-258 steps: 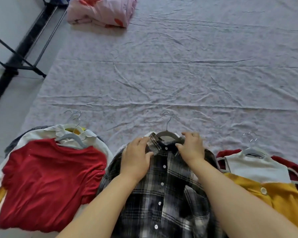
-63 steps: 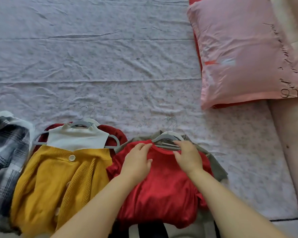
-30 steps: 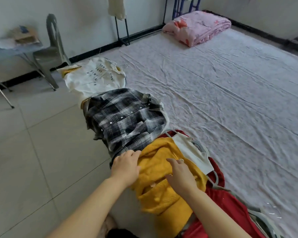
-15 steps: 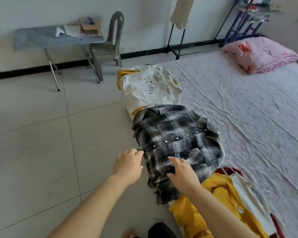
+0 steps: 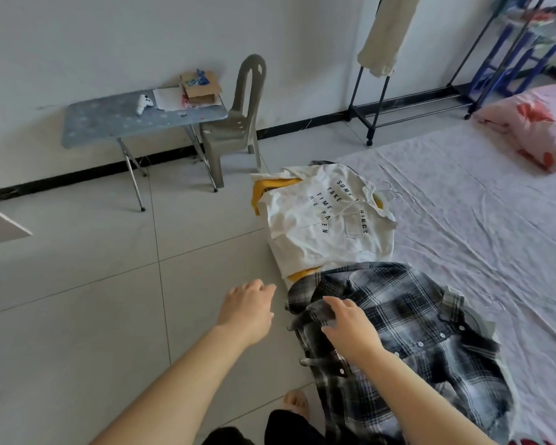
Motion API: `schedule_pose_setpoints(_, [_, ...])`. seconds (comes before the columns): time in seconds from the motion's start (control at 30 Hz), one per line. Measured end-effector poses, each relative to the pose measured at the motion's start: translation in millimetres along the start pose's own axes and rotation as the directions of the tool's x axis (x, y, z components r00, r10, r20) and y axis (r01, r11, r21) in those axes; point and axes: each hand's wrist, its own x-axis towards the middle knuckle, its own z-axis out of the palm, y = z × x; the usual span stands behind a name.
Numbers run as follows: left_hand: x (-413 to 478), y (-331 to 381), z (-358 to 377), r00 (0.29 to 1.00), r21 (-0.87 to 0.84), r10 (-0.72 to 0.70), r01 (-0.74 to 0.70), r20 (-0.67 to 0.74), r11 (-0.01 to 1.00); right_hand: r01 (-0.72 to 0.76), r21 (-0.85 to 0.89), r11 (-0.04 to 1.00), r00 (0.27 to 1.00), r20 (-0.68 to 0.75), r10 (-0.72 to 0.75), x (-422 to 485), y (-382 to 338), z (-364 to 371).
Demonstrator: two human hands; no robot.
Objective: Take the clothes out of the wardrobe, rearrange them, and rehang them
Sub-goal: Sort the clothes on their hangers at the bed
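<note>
A black-and-white plaid shirt (image 5: 408,319) lies over the near edge of the bed (image 5: 482,200). Beyond it sits a pile topped by a cream printed shirt (image 5: 325,226) with yellow cloth under it and wire hanger hooks (image 5: 389,191) at its collar. My right hand (image 5: 350,326) hovers over the plaid shirt's left side with fingers spread, holding nothing. My left hand (image 5: 247,306) is out over the floor tiles, just left of the plaid shirt, with relaxed fingers and nothing in it.
A black clothes rack (image 5: 376,101) with a cream garment (image 5: 385,30) stands by the far wall. A grey plastic chair (image 5: 235,123) and a small folding table (image 5: 132,120) stand at the left. A pink folded quilt (image 5: 533,130) lies on the bed's far end.
My view has swung left from the red and yellow garments along the row to the plaid shirt and cream pile. Both hands have come off the yellow garment and hold nothing.
</note>
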Motion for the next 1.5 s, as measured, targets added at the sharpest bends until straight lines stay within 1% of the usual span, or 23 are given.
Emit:
schedule_pose_setpoints(0.07, [28.0,-9.1,-18.3,1.000,-0.001,0.015,-0.015,-0.005,1.000,-0.001,-0.005,1.000,1.000,-0.006,0.001,26.3,-10.6,-12.8])
schedule_pose_setpoints(0.17, [71.4,-22.0,-35.1,0.999,-0.002,0.048,-0.048,0.024,0.999,-0.019,-0.014,1.000,1.000,-0.016,0.019,62.6,-20.1,-28.4])
schedule_pose_setpoints(0.3, [146.4,-38.2,-58.6,0.986,-0.016,0.164,-0.164,0.038,0.986,-0.124,0.017,0.992,0.992,-0.028,0.124,117.8,-26.0,-45.9])
schedule_pose_setpoints(0.43, [225.7,-58.9,-90.7,0.950,-0.025,0.306,-0.305,0.060,0.952,-0.250,0.075,0.965,0.963,-0.089,0.256,175.0,-36.7,-59.8])
schedule_pose_setpoints(0.5, [263.5,-71.9,-109.0,0.930,-0.002,0.360,-0.360,0.071,0.933,-0.307,0.112,0.945,0.943,-0.098,0.318,200.8,-47.8,-66.1])
schedule_pose_setpoints(0.57, [295.7,-81.9,-126.8,0.912,0.019,0.402,-0.405,0.081,0.914,-0.355,0.144,0.924,0.924,-0.098,0.370,222.2,-59.8,-73.0])
schedule_pose_setpoints(0.67, [339.8,-87.1,-147.4,0.882,0.024,0.451,-0.458,0.138,0.889,-0.394,0.172,0.903,0.904,-0.107,0.415,249.6,-73.1,-84.3])
schedule_pose_setpoints(0.8, [391.0,-73.8,-162.1,0.838,0.035,0.512,-0.527,0.189,0.849,-0.453,0.239,0.859,0.859,-0.141,0.492,284.7,-70.5,-103.8])
schedule_pose_setpoints(0.93, [439.0,-50.1,-164.8,0.786,0.033,0.575,-0.596,0.229,0.802,-0.492,0.286,0.822,0.829,-0.134,0.543,323.5,-47.6,-120.8])
schedule_pose_setpoints(1.03, [478.1,-30.8,-163.1,0.757,0.050,0.597,-0.629,0.265,0.776,-0.531,0.315,0.787,0.802,-0.112,0.587,356.6,-16.8,-131.6])
schedule_pose_setpoints(1.17, [536.6,-1.7,-157.2,0.760,0.092,0.568,-0.620,0.317,0.779,-0.578,0.370,0.727,0.767,-0.057,0.639,407.2,40.0,-146.5])
schedule_pose_setpoints(1.27, [576.4,25.4,-148.5,0.745,0.092,0.562,-0.627,0.360,0.773,-0.610,0.403,0.683,0.738,-0.026,0.675,444.4,84.7,-154.1])
schedule_pose_setpoints(1.37, [610.7,51.3,-136.8,0.737,0.070,0.557,-0.624,0.382,0.778,-0.634,0.397,0.664,0.720,-0.010,0.693,476.5,125.9,-157.5])
schedule_pose_setpoints(1.43, [631.0,65.2,-125.2,0.729,0.063,0.552,-0.624,0.405,0.779,-0.660,0.363,0.658,0.709,0.010,0.706,495.5,150.5,-156.8])
schedule_pose_setpoints(1.5, [648.7,77.5,-111.0,0.712,0.055,0.551,-0.632,0.435,0.773,-0.688,0.347,0.637,0.684,0.016,0.730,512.9,173.9,-154.6])
